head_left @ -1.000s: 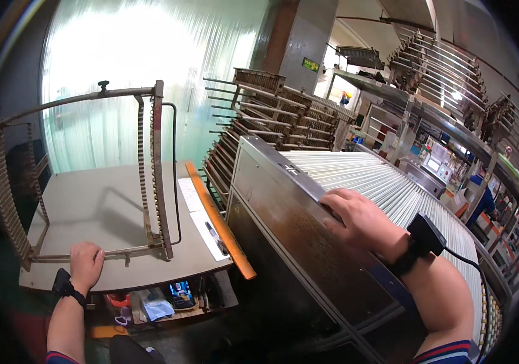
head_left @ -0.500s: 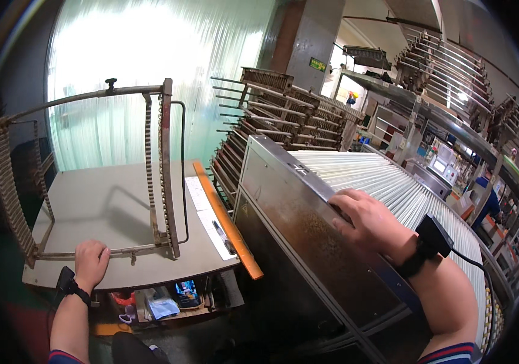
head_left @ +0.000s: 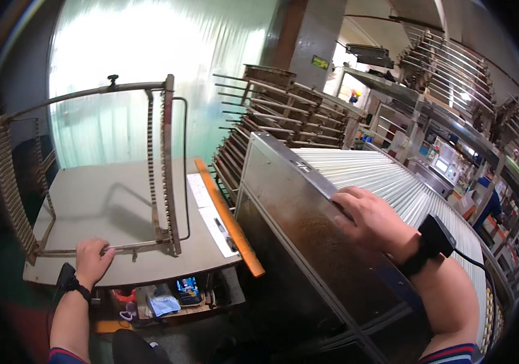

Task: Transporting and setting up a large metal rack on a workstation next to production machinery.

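A slotted metal rack (head_left: pixel 166 164) stands upright on a pale table (head_left: pixel 101 188) at the left. My left hand (head_left: pixel 93 259) is at the rack's lower front bar, its fingers curled over the bar and the thumb sticking out to the right. To the right is a roller conveyor (head_left: pixel 356 173) with a steel side panel (head_left: pixel 308 227). My right hand (head_left: pixel 371 219) hooks its fingers over the panel's top edge, the wrist bent over it. Dark bands with small devices are strapped round both wrists.
An orange strip (head_left: pixel 229 218) runs along the table's right edge, beside paper sheets and a pen-like tool (head_left: pixel 223 230). Under the tabletop, a shelf holds a plastic packet (head_left: pixel 163 304) and scissors (head_left: pixel 128 312). More racks (head_left: pixel 283 109) are stacked behind. A person (head_left: pixel 488 197) works far right.
My left thumb has spread a little from the fingers on the rack's bar. My right hand stays on the panel's edge. The whole view has shifted slightly.
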A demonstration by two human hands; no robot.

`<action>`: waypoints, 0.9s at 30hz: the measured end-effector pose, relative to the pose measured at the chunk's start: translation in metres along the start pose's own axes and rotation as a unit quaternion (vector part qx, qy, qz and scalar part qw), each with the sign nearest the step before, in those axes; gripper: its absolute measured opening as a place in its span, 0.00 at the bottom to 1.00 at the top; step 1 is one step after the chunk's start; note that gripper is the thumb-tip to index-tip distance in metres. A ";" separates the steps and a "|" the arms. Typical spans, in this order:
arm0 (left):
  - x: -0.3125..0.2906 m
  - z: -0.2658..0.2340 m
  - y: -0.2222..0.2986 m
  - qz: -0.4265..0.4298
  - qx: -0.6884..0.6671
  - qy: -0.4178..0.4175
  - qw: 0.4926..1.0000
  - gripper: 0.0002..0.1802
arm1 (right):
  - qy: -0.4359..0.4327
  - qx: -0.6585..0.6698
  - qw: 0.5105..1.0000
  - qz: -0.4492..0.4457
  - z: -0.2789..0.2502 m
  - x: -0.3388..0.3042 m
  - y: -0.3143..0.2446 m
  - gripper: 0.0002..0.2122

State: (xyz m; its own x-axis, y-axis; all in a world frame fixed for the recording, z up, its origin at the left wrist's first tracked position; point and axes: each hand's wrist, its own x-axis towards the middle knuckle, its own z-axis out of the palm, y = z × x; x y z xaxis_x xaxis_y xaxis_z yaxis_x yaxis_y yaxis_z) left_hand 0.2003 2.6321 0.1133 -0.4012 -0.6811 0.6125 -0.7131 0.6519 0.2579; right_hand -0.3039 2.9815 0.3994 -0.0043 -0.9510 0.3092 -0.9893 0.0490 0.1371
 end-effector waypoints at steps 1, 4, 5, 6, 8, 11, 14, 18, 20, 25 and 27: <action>-0.001 -0.005 0.002 -0.012 0.009 -0.001 1.000 0.12 | -0.007 0.011 1.000 0.009 -0.002 0.002 -0.001 0.19; 0.003 0.001 0.002 0.017 0.023 -0.003 1.000 0.15 | -0.003 0.010 1.000 0.008 -0.004 0.000 -0.003 0.18; 0.007 0.005 0.001 0.042 0.030 0.015 0.999 0.15 | -0.004 0.014 1.000 -0.005 -0.006 -0.002 -0.004 0.18; 0.009 0.005 0.003 0.036 0.032 0.000 0.999 0.16 | 0.002 0.010 1.000 0.007 -0.008 -0.005 -0.005 0.18; 0.007 0.003 0.009 0.018 0.044 -0.008 0.999 0.17 | 0.001 0.010 1.000 0.010 -0.006 -0.005 -0.007 0.18; 0.001 0.001 0.006 -0.018 0.063 -0.047 0.997 0.19 | 0.012 0.007 1.000 0.024 -0.002 -0.002 -0.009 0.18; -0.005 0.002 -0.002 -0.002 0.098 -0.026 0.995 0.20 | 0.015 0.019 0.999 0.025 0.001 0.002 -0.009 0.19; 0.007 0.010 -0.004 0.006 0.087 -0.052 0.995 0.21 | 0.015 0.008 1.000 0.026 0.000 -0.003 -0.006 0.19; 0.013 0.009 -0.007 -0.009 0.084 -0.069 0.994 0.21 | 0.027 0.011 0.999 0.021 0.004 -0.002 -0.002 0.20; 0.028 0.017 -0.012 -0.011 0.066 -0.071 0.995 0.21 | 0.035 0.016 0.999 0.018 0.006 -0.001 -0.002 0.20; 0.030 0.019 -0.014 -0.020 0.067 -0.074 0.995 0.21 | 0.035 0.031 0.998 0.035 0.005 -0.001 -0.005 0.20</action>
State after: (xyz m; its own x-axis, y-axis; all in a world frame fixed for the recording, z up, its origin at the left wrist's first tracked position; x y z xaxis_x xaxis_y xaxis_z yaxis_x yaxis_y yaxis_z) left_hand 0.1877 2.5961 0.1138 -0.4434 -0.7541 0.4845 -0.7969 0.5791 0.1720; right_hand -0.2996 2.9805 0.3934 -0.0653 -0.9223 0.3810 -0.9940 0.0935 0.0561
